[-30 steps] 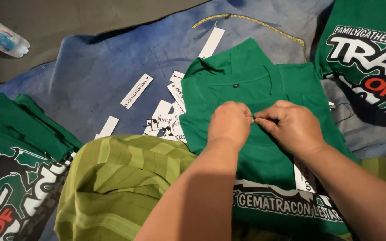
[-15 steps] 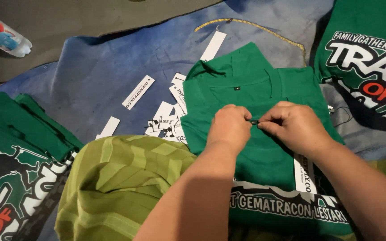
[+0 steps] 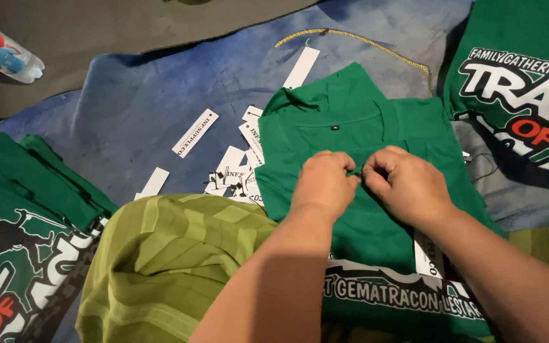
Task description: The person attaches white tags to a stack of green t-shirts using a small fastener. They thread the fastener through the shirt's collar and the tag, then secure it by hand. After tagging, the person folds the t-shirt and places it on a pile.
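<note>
Green shirt under left hand and right hand, fingertips pinched together.

Dim, warm indoor light falls from above; the green shirt is evenly lit, while the forearms cast soft shadows near the bottom edge. Focus is sharp, no glare, corners darker.

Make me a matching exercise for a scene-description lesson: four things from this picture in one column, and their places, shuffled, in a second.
Things:
1. plastic bottle
2. gold cord
3. loose white tags
4. left hand

Places:
A. on the blue cloth, left of the green shirt
B. far left top corner, lying on its side
C. on the green shirt, meeting the right hand
D. curving beyond the shirt's collar

Pairs: 1-B, 2-D, 3-A, 4-C
</note>
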